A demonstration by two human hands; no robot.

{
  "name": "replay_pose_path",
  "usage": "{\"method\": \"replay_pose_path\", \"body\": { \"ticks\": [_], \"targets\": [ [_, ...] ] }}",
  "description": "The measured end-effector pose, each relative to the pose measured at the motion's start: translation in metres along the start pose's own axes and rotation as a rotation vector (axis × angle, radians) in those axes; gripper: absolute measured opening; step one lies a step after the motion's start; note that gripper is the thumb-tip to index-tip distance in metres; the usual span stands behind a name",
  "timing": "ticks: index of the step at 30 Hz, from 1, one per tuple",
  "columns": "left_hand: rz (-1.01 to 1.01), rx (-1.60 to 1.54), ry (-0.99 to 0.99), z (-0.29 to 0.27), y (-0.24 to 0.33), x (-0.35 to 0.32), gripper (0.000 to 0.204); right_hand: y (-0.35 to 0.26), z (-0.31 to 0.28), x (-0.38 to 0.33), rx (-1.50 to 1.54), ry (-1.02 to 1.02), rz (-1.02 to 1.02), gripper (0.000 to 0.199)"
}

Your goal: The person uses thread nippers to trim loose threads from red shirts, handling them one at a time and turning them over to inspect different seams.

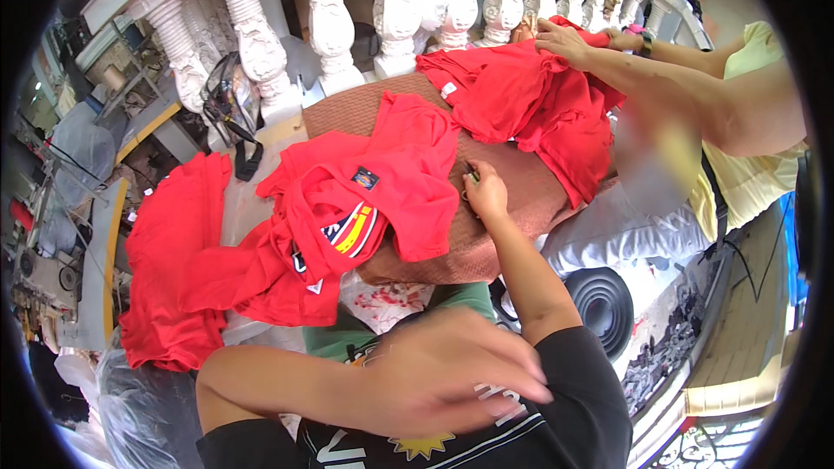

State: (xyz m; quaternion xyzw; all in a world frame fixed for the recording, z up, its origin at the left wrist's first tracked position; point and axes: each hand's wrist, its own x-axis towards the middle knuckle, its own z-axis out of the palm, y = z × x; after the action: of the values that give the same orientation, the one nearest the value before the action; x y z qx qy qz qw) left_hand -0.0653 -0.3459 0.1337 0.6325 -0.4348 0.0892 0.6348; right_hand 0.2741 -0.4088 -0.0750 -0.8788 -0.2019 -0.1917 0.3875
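My left hand (460, 369), blurred by motion, is held up before my chest with its fingers stretched and apart; I see nothing in it. On the brown textured cloth (526, 169), my right hand (486, 189) is closed around a small dark tool (472, 176), mostly hidden by the fingers. Just left of that hand lies a rumpled red garment (413, 169) with a dark square patch and a striped, multicoloured print. More red cloth (178, 243) is heaped at the left. Another red garment (521, 95) lies at the far right.
A person in pale yellow (751, 161) at the right has both hands at the far red garment. A white balustrade (330, 30) borders the far side. A black clear-sided bag (230, 100) leans against it. Black nested round tubs (601, 308) and a grey sack (608, 230) are at the right.
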Motion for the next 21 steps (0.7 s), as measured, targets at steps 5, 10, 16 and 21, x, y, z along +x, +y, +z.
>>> {"method": "replay_pose_path", "body": {
  "ticks": [5,10,16,21],
  "targets": [
    [0.272,0.047,-0.239,0.020,-0.005,0.041,0.028,0.000,-0.008,0.002,-0.081,-0.187,-0.093,0.034],
    [0.365,-0.055,-0.159,0.080,-0.023,0.062,0.017,0.009,-0.015,0.009,-0.210,-0.176,-0.097,0.034],
    [0.187,0.012,-0.216,-0.025,-0.020,0.026,0.036,0.003,-0.025,0.034,-0.418,-0.173,-0.269,0.037],
    [-0.630,0.358,0.540,-0.152,-0.043,-0.044,0.021,-0.106,-0.059,0.006,0.019,-0.467,-0.220,0.037]
  ]
}}
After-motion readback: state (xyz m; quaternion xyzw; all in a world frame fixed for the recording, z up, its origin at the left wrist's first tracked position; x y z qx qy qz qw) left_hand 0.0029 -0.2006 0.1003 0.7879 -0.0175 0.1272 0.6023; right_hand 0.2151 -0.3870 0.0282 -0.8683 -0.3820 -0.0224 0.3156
